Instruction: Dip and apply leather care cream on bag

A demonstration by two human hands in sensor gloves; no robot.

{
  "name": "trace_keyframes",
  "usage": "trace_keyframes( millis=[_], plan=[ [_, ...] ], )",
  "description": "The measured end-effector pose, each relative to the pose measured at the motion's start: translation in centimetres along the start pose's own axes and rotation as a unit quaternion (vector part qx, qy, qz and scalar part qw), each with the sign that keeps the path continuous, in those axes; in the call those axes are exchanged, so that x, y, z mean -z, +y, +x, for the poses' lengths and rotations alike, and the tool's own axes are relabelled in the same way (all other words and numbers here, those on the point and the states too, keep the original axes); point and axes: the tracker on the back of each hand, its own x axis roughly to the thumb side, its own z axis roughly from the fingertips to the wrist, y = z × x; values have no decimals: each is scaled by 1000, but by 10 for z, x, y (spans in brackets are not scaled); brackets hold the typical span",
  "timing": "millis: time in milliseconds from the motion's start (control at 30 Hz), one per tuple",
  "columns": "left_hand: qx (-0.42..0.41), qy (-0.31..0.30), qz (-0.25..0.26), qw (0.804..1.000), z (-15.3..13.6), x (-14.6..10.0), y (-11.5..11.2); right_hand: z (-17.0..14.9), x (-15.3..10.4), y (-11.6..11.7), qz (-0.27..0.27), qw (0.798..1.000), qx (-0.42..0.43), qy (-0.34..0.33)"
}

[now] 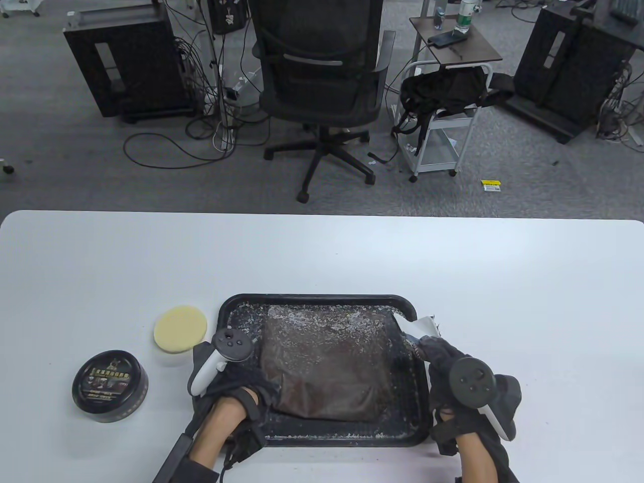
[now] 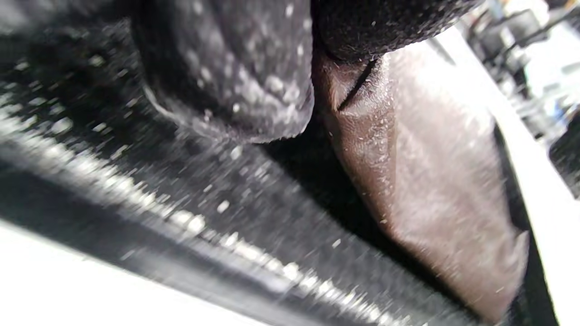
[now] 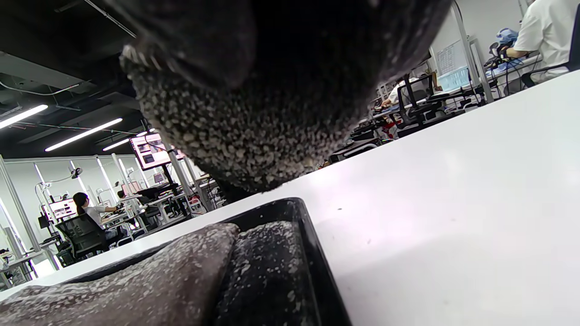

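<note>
The brown bag (image 1: 326,365) lies flat in a black tray (image 1: 241,307) at the near middle of the white table (image 1: 322,251). The left hand (image 1: 229,382) rests on the bag's near left corner; whether its fingers grip there cannot be told. The right hand (image 1: 445,365) pinches a white cloth (image 1: 418,327) over the tray's far right corner. A closed cream tin (image 1: 109,386) and a yellow sponge (image 1: 180,328) sit left of the tray.

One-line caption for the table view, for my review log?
Left hand steadies a brown leather bag in a speckled black tray; right hand holds a white cloth; cream tin still lidded.
</note>
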Motion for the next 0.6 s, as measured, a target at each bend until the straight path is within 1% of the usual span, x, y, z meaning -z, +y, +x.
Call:
trace_keyframes(
  millis=[133,200,400,467,600],
  plan=[
    [22,20,1,1000,1,0,-3,0,0,0,0,1000,0,0],
    [36,15,10,999,3,0,-3,1,-1,-1,6,1000,-4,-3],
    [76,30,19,996,7,-2,-5,5,-1,4,14,1000,-10,-7],
    [98,36,28,994,9,-3,-6,6,-1,4,14,1000,-11,-8],
    [163,62,56,983,15,-6,-8,6,-1,4,14,1000,-12,-10]
  ],
)
